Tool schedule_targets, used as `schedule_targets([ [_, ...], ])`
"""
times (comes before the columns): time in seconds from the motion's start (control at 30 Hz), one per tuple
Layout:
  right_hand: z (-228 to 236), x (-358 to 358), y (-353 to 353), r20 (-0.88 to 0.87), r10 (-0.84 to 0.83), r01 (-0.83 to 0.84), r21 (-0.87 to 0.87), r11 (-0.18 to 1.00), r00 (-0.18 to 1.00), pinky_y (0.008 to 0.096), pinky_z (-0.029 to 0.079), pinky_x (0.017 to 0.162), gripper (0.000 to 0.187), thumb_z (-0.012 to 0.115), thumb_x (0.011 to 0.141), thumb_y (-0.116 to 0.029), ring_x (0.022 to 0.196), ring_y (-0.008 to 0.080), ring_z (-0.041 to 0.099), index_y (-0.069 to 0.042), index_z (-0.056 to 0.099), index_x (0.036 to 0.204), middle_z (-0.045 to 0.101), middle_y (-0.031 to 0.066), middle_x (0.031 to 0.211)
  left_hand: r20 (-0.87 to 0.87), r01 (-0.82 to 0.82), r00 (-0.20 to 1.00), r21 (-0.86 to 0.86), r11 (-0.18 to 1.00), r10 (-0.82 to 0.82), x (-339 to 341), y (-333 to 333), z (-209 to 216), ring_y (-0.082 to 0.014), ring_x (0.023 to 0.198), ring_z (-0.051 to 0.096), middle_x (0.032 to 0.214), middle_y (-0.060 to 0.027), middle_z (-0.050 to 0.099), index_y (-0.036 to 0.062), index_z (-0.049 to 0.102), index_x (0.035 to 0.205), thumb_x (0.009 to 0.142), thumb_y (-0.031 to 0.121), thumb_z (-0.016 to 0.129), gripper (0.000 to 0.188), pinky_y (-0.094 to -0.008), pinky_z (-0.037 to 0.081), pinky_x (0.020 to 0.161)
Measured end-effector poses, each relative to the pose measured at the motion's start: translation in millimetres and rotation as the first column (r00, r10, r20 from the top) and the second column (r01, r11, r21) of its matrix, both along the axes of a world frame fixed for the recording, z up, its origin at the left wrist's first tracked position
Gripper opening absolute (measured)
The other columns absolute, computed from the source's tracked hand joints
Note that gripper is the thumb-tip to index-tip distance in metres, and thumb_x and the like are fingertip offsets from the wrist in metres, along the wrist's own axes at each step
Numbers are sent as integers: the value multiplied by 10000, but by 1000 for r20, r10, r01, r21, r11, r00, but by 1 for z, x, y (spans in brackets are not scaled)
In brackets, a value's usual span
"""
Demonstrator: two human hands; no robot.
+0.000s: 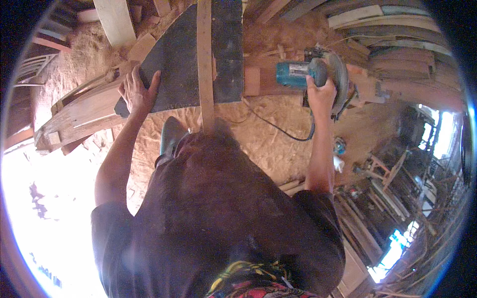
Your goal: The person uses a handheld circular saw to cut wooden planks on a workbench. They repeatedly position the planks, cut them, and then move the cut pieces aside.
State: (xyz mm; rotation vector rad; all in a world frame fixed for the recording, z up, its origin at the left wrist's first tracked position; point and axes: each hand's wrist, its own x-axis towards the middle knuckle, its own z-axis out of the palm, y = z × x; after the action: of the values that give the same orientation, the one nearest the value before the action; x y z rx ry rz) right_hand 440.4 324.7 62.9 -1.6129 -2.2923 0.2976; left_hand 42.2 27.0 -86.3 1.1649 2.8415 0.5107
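My right hand [321,95] is closed round the handle of a teal circular saw [293,74], whose blade guard [340,79] is on its right side. The saw sits on wood right of a dark board [226,54]. My left hand [139,94] grips the board's left edge, thumb on one side and fingers over the other; the fingertips' undersides are hidden. A narrow wooden strip [205,64] lies lengthwise across the board and reaches toward my body. The saw's black cord [278,130] loops below it.
Wooden planks [84,111] lie under the board's left side. Stacked timber [402,69] stands at the far right, and more boards [357,223] at the lower right. Sawdust covers the ground [268,149]. A pale board [115,22] leans at the upper left.
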Motion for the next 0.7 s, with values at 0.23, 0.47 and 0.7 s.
schedule_targets([
  [0.23, -20, 5, -5, 33, 0, -1, 25, 1000, 999, 527, 537, 957, 530, 809, 872, -303, 1079, 496, 680, 45, 649, 1239, 717, 299, 1143, -56, 17, 998, 13, 1000, -16, -1, 4, 6, -330, 1277, 558, 1294, -174, 613, 70, 516, 1437, 957, 655, 632, 766, -501, 329, 1113],
  [0.47, -2, -9, -11, 167, -125, 138, -66, 988, 978, 495, 549, 906, 529, 812, 871, -373, 1045, 470, 699, 37, 671, 1175, 728, 293, 1106, -80, 34, 996, 43, 999, -30, -1, 3, -1, -363, 1292, 552, 1306, -196, 622, 59, 521, 1427, 952, 657, 638, 772, -521, 321, 1122],
  [0.7, -1, -67, -100, -312, 146, -103, 153, 983, 939, 538, 489, 1018, 451, 719, 969, -361, 1150, 454, 646, -49, 644, 1286, 683, 220, 1191, -57, 14, 998, 32, 999, -12, -5, 4, -9, -372, 1327, 535, 1346, -201, 617, 54, 525, 1429, 937, 674, 640, 800, -535, 303, 1144],
])
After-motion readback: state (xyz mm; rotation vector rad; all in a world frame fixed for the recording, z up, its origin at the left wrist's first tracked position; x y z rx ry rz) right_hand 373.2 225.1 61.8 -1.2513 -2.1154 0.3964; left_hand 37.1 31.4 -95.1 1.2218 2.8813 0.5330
